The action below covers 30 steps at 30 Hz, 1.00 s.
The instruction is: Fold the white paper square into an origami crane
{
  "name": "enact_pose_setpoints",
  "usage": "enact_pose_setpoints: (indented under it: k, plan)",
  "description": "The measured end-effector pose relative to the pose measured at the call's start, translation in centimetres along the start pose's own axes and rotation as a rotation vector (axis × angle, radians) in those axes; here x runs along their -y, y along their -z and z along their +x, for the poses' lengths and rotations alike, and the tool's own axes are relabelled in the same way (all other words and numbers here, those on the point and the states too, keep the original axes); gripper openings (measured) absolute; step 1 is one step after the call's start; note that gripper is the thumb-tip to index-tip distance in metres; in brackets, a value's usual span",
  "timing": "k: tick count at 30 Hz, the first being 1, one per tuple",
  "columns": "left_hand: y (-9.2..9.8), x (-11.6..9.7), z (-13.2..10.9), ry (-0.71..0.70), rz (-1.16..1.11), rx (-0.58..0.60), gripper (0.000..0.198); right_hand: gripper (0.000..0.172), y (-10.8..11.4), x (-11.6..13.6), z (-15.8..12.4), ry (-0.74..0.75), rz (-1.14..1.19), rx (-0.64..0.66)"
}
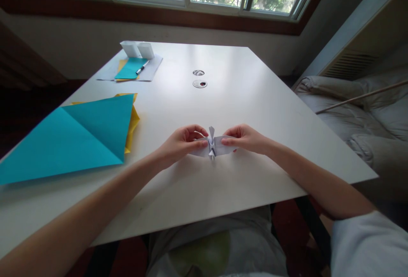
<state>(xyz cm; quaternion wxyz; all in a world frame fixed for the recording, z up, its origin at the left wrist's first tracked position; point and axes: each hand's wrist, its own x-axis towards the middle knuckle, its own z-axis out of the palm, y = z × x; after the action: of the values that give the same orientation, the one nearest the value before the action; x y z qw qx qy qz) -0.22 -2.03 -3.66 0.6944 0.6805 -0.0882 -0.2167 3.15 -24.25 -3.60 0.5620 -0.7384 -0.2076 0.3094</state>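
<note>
A small white folded paper crane (212, 146) is held over the white table, close to its front edge. One pointed end sticks up away from me and another points toward me. My left hand (188, 141) pinches the left wing between thumb and fingers. On the other side, my right hand (242, 137) grips the right wing the same way, thumb on top. Both wings are spread flat, partly covered by my fingers.
A large creased turquoise sheet (86, 136) lies at the left over yellow folded paper (131, 128). Farther back are turquoise paper (129, 68), a pen (142, 67) and white folded pieces (145, 50). Two round cable holes (199, 84) pierce the white table (255, 98). A sofa (366, 115) stands right.
</note>
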Motion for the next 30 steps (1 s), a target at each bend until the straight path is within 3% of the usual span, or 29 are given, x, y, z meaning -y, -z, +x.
enact_pose_setpoints:
  k: [6, 14, 22, 26, 30]
  plan:
    - [0.2, 0.0, 0.0, -0.001, -0.023, -0.005, 0.029, 0.031, 0.1, -0.1, 0.0, -0.016, 0.063, 0.037]
    - [1.5, 0.2, 0.1, 0.010, 0.046, -0.068, 0.033, 0.033, 1.4, -0.5, 0.0, -0.068, 0.060, -0.041]
    - [1.5, -0.2, 0.0, 0.078, 0.031, -0.008, 0.035, 0.031, 1.5, -0.7, 0.3, -0.046, 0.060, -0.075]
    - [1.0, -0.5, -0.4, 0.144, 0.052, 0.065, 0.050, 0.038, 0.9, -0.8, 0.5, 0.124, -0.084, -0.268]
    - [0.5, -0.5, -0.5, 0.144, 0.079, -0.045, 0.049, 0.025, 0.3, 0.1, -0.3, 0.535, -0.503, -0.665]
